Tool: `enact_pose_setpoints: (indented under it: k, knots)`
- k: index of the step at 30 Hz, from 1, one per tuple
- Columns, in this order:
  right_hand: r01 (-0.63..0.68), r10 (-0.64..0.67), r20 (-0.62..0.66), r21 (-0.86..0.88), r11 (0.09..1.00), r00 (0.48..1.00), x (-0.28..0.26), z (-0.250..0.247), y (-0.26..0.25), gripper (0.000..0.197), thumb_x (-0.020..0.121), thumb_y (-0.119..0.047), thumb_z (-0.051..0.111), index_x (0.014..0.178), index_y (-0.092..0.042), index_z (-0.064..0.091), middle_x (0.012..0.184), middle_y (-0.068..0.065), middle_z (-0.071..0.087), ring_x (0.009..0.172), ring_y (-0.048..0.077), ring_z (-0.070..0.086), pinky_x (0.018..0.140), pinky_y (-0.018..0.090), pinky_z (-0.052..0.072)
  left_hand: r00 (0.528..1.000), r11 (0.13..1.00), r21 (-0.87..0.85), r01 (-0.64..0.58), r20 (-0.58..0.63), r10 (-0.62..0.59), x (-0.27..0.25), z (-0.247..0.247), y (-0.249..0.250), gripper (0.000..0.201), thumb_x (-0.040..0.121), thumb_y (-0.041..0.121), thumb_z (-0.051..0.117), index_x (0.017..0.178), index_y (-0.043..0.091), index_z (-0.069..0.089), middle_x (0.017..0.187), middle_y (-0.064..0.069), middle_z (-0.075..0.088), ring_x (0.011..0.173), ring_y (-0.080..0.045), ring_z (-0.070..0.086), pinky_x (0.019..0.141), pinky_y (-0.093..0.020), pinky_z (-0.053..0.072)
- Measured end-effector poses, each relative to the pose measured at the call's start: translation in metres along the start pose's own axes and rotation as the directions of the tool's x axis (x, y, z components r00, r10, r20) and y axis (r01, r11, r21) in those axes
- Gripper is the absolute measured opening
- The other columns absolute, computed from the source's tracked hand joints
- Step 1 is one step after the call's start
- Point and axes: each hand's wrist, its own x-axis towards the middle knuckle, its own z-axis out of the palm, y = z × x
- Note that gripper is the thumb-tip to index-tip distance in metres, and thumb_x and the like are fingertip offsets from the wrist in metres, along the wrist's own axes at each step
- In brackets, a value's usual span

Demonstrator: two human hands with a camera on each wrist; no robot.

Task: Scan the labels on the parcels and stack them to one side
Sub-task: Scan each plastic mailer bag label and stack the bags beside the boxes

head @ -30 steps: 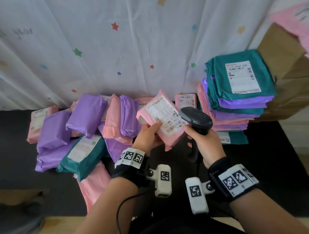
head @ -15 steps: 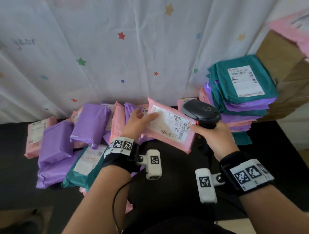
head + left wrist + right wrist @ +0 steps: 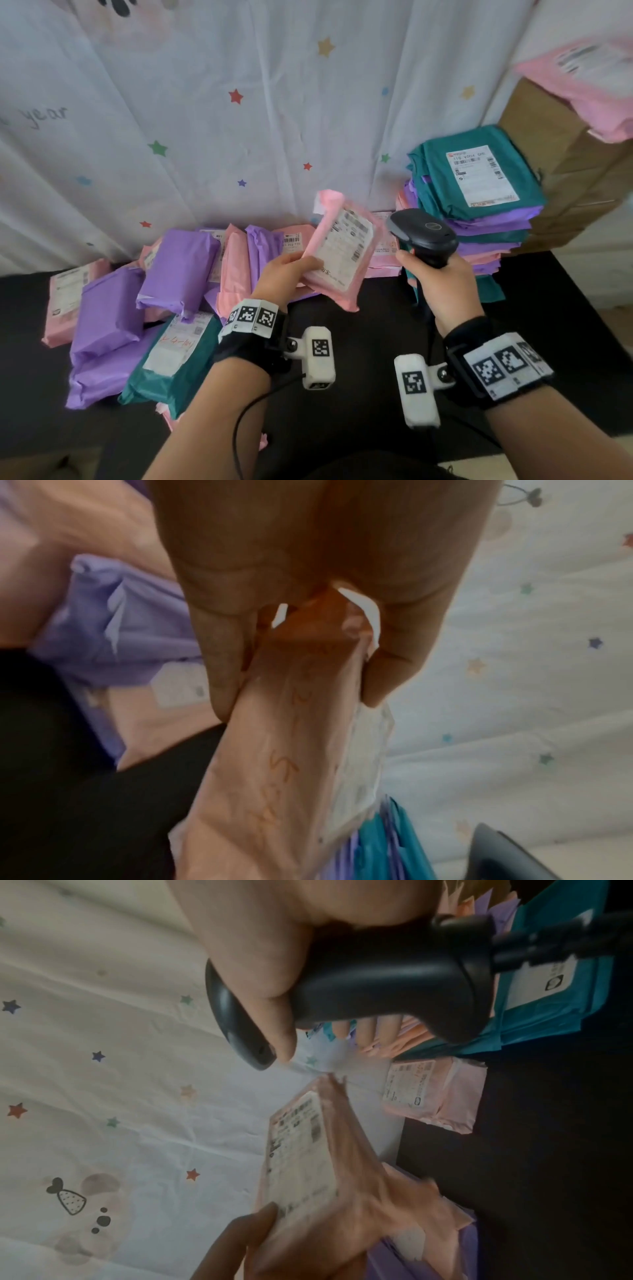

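Observation:
My left hand (image 3: 286,274) grips a pink parcel (image 3: 342,253) by its near corner and holds it tilted up above the black table, its white label (image 3: 346,245) facing me. In the left wrist view the thumb and fingers (image 3: 222,653) pinch the pink parcel (image 3: 291,764) edge-on. My right hand (image 3: 442,284) is wrapped round the handle of a black barcode scanner (image 3: 423,234), whose head sits just right of the parcel. In the right wrist view the scanner (image 3: 377,974) is above the pink parcel (image 3: 308,1156). A tall stack of teal, purple and pink parcels (image 3: 476,192) stands at the right.
A loose heap of purple, pink and teal parcels (image 3: 171,291) covers the left of the black table (image 3: 376,342). A star-printed white cloth (image 3: 239,120) hangs behind. Brown cartons (image 3: 565,171) stand at the far right with a pink parcel (image 3: 589,78) on top.
My left hand has lifted the pink parcel and turned it more upright, shifting from a flat touch to a corner grip. The scanner has stayed beside it, to the right.

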Motion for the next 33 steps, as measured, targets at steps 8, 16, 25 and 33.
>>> enact_pose_setpoints:
  k: [8, 16, 25, 33]
  knots:
    - [-0.013, 0.009, 0.130, 0.031, 0.999, 0.991, -0.021, 0.011, -0.009, 0.008, 0.084, -0.023, 0.077, 0.085, -0.021, 0.069, 0.061, -0.007, 0.069, 0.048, 0.009, 0.061, 0.046, 0.023, 0.051, 0.999, 0.991, -0.133, -0.010, 0.039, 0.015, 0.007, 0.011, -0.018, 0.033, 0.077, 0.013, 0.074, 0.109, 0.005, 0.068, 0.106, -0.012, 0.072, 0.081, -0.016, 0.069, 0.061, -0.018, 0.052]
    - [-0.010, 0.018, 0.183, -0.042, 0.999, 0.983, -0.030, 0.014, -0.017, 0.021, 0.083, -0.026, 0.077, 0.095, -0.010, 0.071, 0.049, -0.005, 0.061, 0.044, 0.009, 0.056, 0.051, 0.029, 0.049, 0.998, 0.998, -0.032, -0.060, 0.009, 0.061, 0.010, 0.008, -0.025, 0.047, 0.075, 0.007, 0.076, 0.121, 0.008, 0.063, 0.107, -0.009, 0.072, 0.100, -0.026, 0.069, 0.091, -0.040, 0.053]
    - [-0.010, 0.025, 0.183, -0.080, 0.997, 0.983, -0.034, 0.011, -0.018, 0.020, 0.085, -0.028, 0.075, 0.093, -0.011, 0.069, 0.048, -0.005, 0.061, 0.044, 0.006, 0.057, 0.049, 0.021, 0.048, 0.998, 0.998, 0.019, -0.057, -0.011, 0.058, 0.010, 0.007, -0.030, 0.047, 0.076, 0.010, 0.076, 0.122, 0.013, 0.063, 0.107, -0.005, 0.073, 0.099, -0.024, 0.069, 0.092, -0.042, 0.054]
    - [-0.032, 0.041, 0.169, -0.052, 0.998, 0.985, -0.031, 0.006, -0.016, 0.016, 0.083, -0.029, 0.076, 0.086, -0.015, 0.068, 0.049, -0.005, 0.061, 0.043, 0.006, 0.056, 0.045, 0.017, 0.046, 0.999, 0.993, 0.103, -0.053, -0.003, 0.054, 0.018, 0.011, -0.038, 0.041, 0.075, 0.014, 0.078, 0.114, 0.017, 0.067, 0.102, -0.002, 0.074, 0.098, -0.025, 0.069, 0.092, -0.041, 0.053]
